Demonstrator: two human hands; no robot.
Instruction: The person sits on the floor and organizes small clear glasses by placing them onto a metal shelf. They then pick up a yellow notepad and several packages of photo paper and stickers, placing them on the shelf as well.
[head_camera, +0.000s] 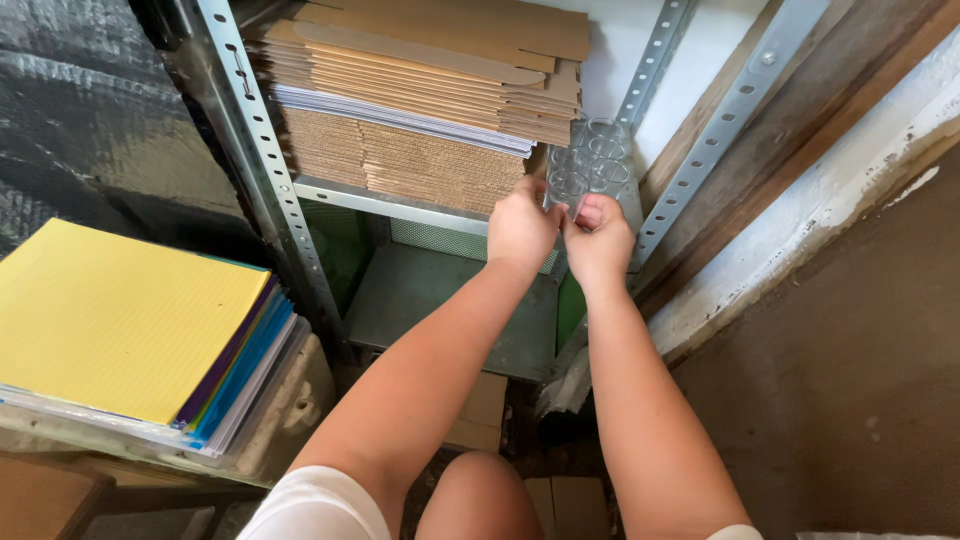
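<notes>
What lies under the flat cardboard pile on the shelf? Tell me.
Under the flat cardboard pile lie white sheets, then corrugated cardboard resting on the metal shelf. How far back the layers go cannot be seen.

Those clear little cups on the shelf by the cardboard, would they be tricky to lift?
The clear cups look thin and see-through, so probably light and easy to crush. Packed close together, they may tip or scatter if nudged. Both the left hand and right hand are at them.

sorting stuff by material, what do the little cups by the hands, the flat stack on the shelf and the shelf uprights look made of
Cups: clear glossy plastic or glass; see-through, hard to tell which. Both hands, left hand and right hand, touch them.
Flat stack: brown corrugated cardboard, matte; fluted edges show.
Uprights: grey galvanised-looking metal, punched with slots.
</notes>
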